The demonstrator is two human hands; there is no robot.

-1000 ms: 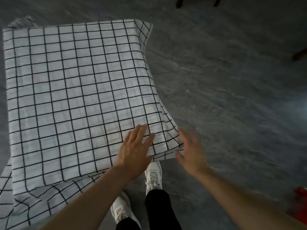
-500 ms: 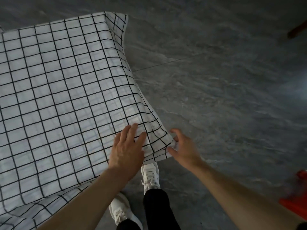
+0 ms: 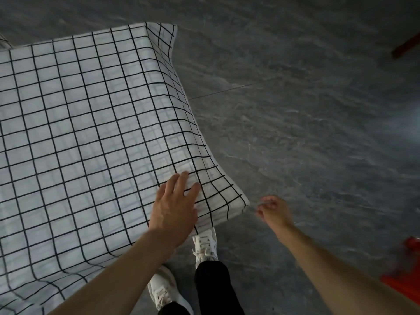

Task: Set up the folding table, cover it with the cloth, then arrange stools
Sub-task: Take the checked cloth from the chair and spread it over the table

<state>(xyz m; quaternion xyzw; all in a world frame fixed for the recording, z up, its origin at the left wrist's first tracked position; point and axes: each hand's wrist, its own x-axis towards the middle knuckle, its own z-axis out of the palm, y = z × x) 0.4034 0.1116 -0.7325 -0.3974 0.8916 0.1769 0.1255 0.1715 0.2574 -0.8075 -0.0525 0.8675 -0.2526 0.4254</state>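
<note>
A white cloth with a black grid (image 3: 91, 133) covers the folding table, whose top and legs are hidden beneath it; the edges hang over the near and right sides. My left hand (image 3: 173, 210) lies flat, fingers spread, on the cloth close to its near right corner (image 3: 236, 201). Just to the right of that corner my right hand (image 3: 273, 211) hovers over the floor, fingers loosely curled, apart from the cloth and holding nothing.
Grey marbled floor tiles (image 3: 306, 133) stretch to the right of the table. A red stool (image 3: 404, 273) shows at the lower right edge, and a reddish leg (image 3: 406, 45) at the upper right. My white shoes (image 3: 204, 244) stand under the table's near edge.
My right hand has come off the cloth's corner and moved a little to the right. My left hand stays pressed on the cloth.
</note>
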